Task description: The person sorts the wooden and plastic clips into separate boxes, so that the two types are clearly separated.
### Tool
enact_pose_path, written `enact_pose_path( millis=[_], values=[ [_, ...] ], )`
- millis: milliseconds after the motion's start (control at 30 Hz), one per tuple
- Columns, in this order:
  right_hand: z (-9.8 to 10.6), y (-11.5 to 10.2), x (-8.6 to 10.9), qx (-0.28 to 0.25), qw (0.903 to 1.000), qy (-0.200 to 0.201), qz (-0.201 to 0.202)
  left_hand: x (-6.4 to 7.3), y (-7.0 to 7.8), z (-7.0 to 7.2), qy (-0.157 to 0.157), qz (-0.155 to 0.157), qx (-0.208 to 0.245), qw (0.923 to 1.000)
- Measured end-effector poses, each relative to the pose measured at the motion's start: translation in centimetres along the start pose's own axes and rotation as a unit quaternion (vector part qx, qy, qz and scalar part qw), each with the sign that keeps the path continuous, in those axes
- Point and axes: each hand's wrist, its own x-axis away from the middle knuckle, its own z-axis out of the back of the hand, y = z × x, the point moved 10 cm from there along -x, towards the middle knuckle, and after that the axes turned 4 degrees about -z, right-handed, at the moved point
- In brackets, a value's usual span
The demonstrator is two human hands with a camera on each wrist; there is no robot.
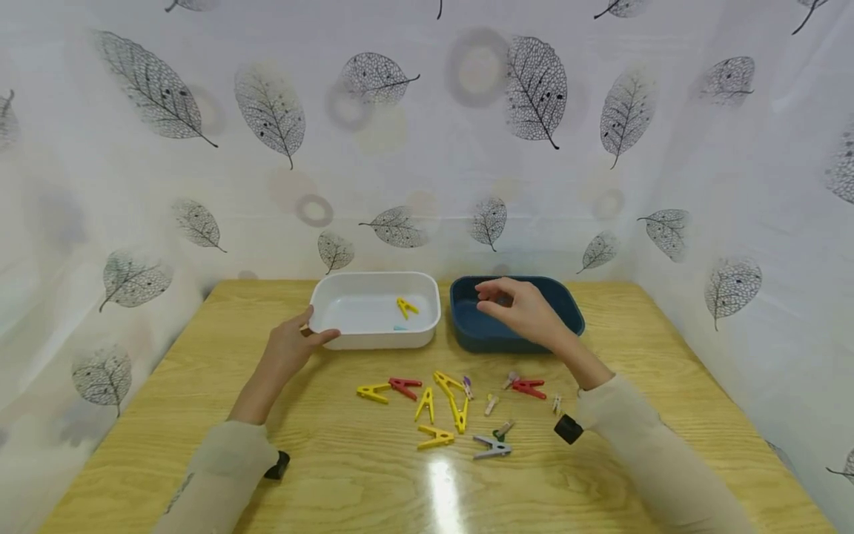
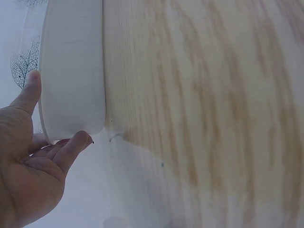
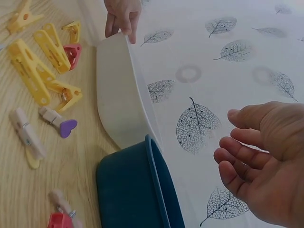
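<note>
Right of white tray (image 1: 383, 341), right hand (image 1: 522, 305) empty, thumb apart; left hand (image 1: 289, 347) grips tray. I judge clip-sorting release stage; next, pinch yellow clip (image 1: 370, 391) in front.

Wood-grain counter (image 1: 333, 475), two bins at the back

Near the counter's far edge stand a white bin (image 1: 380, 340) and, just beside it toward the right corner, a dark blue bin (image 1: 500, 344). Between these and the near edge, around the middle, lie five yellow clips (image 1: 445, 437), two red clips (image 1: 524, 386), one grey clip (image 1: 499, 448) and several small wooden pegs (image 1: 491, 405), one bearing a purple heart (image 1: 467, 382). The grey clip lies nearest the near edge.
</note>
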Motion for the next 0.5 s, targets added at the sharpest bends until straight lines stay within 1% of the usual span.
enact_pose_path(
  millis=[167, 300, 500],
  values=[
    [0.8, 0.4, 1.7, 0.022, 0.9997, 0.001, -0.003, -0.1, -0.3, -0.1, -0.003, 0.011, 0.000, 0.9999],
    [1.4, 1.0, 3.0, 0.039, 0.9992, 0.007, 0.000, -0.2, -0.2, -0.1, -0.004, 0.010, -0.002, 0.9999],
    [2.2, 1.9, 4.9, 0.043, 0.9989, 0.014, 0.005, -0.3, -0.3, -0.2, -0.005, 0.016, 0.000, 0.9999]
  ],
)
